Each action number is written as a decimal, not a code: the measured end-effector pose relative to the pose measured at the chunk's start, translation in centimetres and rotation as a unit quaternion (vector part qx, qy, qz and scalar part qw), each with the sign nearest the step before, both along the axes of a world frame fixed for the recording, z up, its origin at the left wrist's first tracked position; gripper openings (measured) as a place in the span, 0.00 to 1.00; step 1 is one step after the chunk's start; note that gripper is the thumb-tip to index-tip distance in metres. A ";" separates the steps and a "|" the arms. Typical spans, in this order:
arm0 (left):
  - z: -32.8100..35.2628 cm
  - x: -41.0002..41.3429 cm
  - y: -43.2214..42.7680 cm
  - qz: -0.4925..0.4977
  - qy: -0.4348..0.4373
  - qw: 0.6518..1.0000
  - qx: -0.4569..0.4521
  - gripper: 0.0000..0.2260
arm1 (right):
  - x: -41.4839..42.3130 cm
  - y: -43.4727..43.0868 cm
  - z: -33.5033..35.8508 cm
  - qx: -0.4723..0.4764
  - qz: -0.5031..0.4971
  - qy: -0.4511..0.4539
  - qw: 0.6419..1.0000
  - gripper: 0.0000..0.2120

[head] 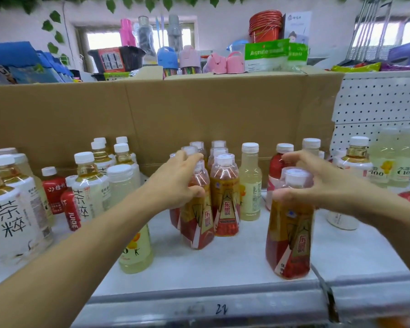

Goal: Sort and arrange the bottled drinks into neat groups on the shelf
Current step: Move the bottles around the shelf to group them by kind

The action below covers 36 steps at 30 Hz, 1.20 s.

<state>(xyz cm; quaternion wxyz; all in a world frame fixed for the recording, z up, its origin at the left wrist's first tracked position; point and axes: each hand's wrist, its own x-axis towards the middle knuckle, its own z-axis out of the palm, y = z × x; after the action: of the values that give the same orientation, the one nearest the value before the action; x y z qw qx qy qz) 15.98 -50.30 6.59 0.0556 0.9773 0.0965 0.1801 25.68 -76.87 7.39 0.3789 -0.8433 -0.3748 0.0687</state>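
Head view, shelf (223, 268) with white deck, cardboard (199, 114) standing along the back.

- Left hand (178, 181): fingers and thumb curled round the neck and shoulder of an amber bottle (195, 223). This bottle stands upright at the front-left corner of a tight cluster (224, 197) of like bottles, mid-shelf, touching its neighbours.
- Right hand (317, 183): wrapped round the top of a lone bottle (289, 235) with the same red-and-gold label. The thumb lies across the front below the cap and the fingers arch behind it. The cap area is blurred, so firmness of grip is unclear.
- The lone bottle stands near the shelf's front edge, well apart from the cluster and to its right.
- Pale bottle (250, 183) stands just beside the cluster on the right.
- Red bottle (276, 166) stands behind the right hand.
- Tea bottles (10, 209) with white labels are crowded at the left end, mixed with small red ones (55, 188).
- A yellow drink (137, 252) stands at the front, partly hidden by the left forearm.
- Pegboard (376, 102) is at far right, with more bottles in front of it.
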 end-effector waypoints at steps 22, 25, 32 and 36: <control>-3.6 -0.8 -1.7 -0.016 -0.076 0.996 -0.033 0.37 | 8.4 9.3 -3.3 0.238 -0.111 -0.014 0.965 0.29; -4.0 -1.1 -2.3 -0.008 -0.090 0.995 -0.046 0.34 | 9.9 11.0 -3.3 0.216 -0.072 0.066 0.971 0.34; -6.0 -5.1 -1.2 0.054 -0.404 0.913 0.023 0.34 | 9.2 9.5 -4.8 0.232 -0.067 -0.024 0.970 0.09; -6.3 -7.0 1.2 0.119 -0.443 0.869 -0.184 0.34 | 7.6 7.0 -5.1 0.246 -0.059 -0.048 0.966 0.07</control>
<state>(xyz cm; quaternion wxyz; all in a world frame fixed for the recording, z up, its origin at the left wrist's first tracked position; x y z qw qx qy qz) 8.93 -49.15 0.32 0.2491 0.7479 0.2090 0.5787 33.31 -69.84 2.26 0.5595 -0.7472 -0.3475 -0.0888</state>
